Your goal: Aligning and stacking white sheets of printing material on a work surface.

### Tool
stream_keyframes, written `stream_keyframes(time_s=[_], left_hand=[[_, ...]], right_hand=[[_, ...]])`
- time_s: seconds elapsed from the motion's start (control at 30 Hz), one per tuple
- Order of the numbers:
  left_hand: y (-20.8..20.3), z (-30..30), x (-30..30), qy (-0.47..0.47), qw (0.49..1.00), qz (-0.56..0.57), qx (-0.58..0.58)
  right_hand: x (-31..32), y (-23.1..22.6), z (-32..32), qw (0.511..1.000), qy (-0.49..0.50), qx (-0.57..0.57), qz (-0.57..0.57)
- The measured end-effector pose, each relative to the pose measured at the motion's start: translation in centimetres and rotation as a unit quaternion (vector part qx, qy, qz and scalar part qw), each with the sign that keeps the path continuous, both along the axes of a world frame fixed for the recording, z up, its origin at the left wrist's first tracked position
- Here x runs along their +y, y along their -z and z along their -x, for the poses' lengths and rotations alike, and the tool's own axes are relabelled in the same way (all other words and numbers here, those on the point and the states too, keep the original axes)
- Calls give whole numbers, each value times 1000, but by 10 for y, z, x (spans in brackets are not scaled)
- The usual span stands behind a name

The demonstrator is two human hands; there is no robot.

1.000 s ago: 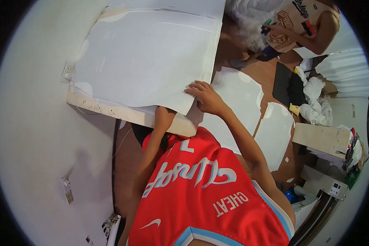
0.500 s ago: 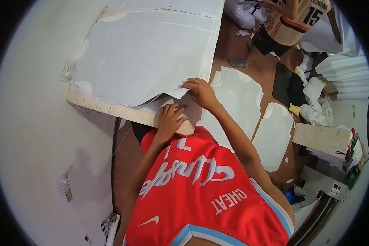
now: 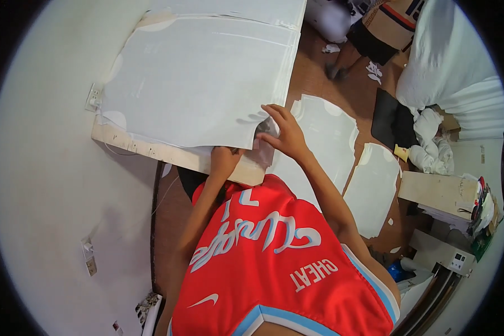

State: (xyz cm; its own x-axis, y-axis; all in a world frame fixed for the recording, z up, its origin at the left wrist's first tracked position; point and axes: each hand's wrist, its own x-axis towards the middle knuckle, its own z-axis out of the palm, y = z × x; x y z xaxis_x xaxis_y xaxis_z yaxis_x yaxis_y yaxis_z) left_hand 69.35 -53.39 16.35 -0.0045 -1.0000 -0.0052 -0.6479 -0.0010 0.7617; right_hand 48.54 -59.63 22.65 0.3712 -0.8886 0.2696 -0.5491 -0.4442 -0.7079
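A large white sheet (image 3: 196,84), flat on others like it, covers the work table. My left hand (image 3: 225,162) is at the table's near edge, its fingers tucked under the sheet's near edge and hidden there. My right hand (image 3: 288,134) is at the sheet's right near corner. Its index finger stretches over the top of the sheet and its thumb stands apart, lower down. Between them shows a dark grey patch that I cannot make out.
White cut sheets (image 3: 325,140) lie on the brown floor to the right. A co-worker (image 3: 383,33) stands at the far right beside draped white cloth (image 3: 448,61). A black mat (image 3: 383,115), a wooden bench (image 3: 437,193) and a wall outlet (image 3: 92,96) are also around.
The sheet's raised near corner has come down over my left fingers. My right hand has shifted slightly right and opened its thumb. The co-worker has moved toward the upper edge.
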Motion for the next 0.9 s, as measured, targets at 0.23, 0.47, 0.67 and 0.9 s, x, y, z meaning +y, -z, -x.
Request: stream_keyframes(time_s=[0.23, 0.47, 0.67, 0.9], left_hand=[[-39, -1, 6, -25, 957, 279, -75], [-13, 7, 38, 205, 962, 159, -88], [5, 22, 22, 99, 968, 157, -169], [22, 16, 10, 74, 982, 89, -147]], right_hand=[[-15, 23, -7, 997, -3, 43, 59], [-42, 38, -22, 997, -35, 16, 66], [-43, 35, -19, 998, -38, 1, 54], [-36, 28, -5, 997, -76, 21, -1]])
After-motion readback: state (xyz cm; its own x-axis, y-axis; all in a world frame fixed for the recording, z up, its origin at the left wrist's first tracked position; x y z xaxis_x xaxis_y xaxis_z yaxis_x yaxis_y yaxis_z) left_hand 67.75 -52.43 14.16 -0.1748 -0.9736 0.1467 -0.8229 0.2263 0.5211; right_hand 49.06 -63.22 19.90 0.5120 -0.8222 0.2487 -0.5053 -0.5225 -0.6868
